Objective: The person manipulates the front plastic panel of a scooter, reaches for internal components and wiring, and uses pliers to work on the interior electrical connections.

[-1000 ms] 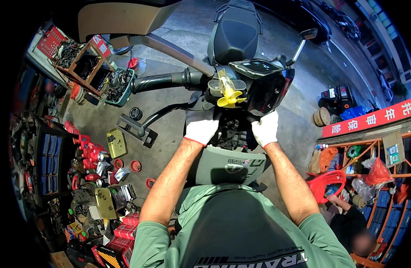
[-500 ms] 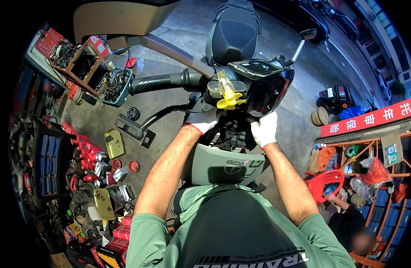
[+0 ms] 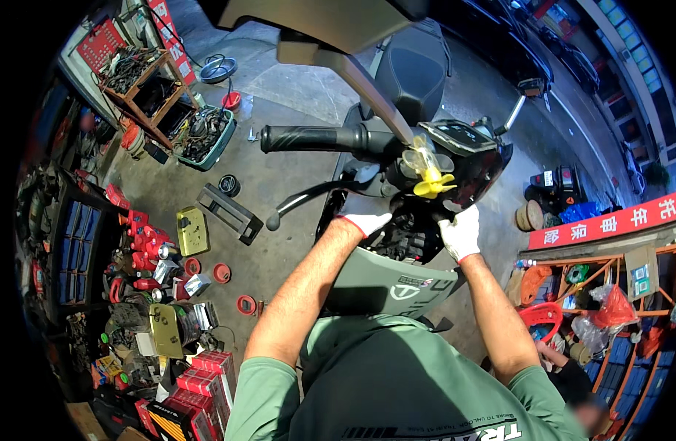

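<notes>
A scooter front with a grey-green panel (image 3: 396, 283) stands before me, its upper cavity open over black parts and wiring (image 3: 405, 239). White gloves with red cuffs cover both hands. At the cavity's left side, my left hand (image 3: 364, 219) reaches in below the brake lever (image 3: 308, 200); its fingertips are hidden. My right hand (image 3: 463, 234) is curled at the cavity's right edge, under the dark headlight housing (image 3: 479, 176); what its fingers grip is hidden. Above and between the hands, a small yellow propeller (image 3: 433, 185) is mounted by the handlebar (image 3: 312, 138).
A mirror (image 3: 316, 26) juts in overhead, with the seat (image 3: 410, 73) beyond. On the left floor lie a black bracket-like part (image 3: 231, 213), a teal basket (image 3: 224, 140) and red boxes (image 3: 202, 382). Along the right are orange shelves (image 3: 617, 367) and a person's arm (image 3: 555, 356).
The scooter's handlebar, mirror and front panel have shifted to the right in view, and both my hands have shifted with them. They stay at the cavity.
</notes>
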Demonstrator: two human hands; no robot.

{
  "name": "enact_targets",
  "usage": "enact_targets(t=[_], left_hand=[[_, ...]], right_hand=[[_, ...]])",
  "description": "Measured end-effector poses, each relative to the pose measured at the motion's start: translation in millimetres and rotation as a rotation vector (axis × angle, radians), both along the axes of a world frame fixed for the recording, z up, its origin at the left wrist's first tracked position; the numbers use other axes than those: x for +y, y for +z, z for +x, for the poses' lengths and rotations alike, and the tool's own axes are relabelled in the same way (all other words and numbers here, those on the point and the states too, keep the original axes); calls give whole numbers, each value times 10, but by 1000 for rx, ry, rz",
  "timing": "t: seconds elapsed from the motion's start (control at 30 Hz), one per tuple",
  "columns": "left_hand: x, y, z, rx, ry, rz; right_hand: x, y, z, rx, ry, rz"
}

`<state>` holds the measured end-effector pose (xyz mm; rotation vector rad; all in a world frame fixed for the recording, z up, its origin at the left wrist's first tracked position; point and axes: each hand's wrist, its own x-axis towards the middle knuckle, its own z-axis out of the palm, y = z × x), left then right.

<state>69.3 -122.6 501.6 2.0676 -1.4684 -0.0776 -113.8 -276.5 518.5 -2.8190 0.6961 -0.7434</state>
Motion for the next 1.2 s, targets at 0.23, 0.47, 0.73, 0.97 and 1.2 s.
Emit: enact_targets(t=[0.23,0.47,0.73,0.97,1.2], left_hand=[[-68,34,19,139,55,-339],[163,397,-396,276,263,-39],[-303,-66,-988,2263,354,-686],[-800,-539,-928,1074,253,-62],[-1359,-1105,-941,1888,497,-488]], right_hand=[[69,63,44,5,-34,94],[-36,-138,36,53,-111,39],[-135,-106,-63,87,-32,82],[-133,-69,-18,60,15,152],[-98,-102,46,41,24,92]])
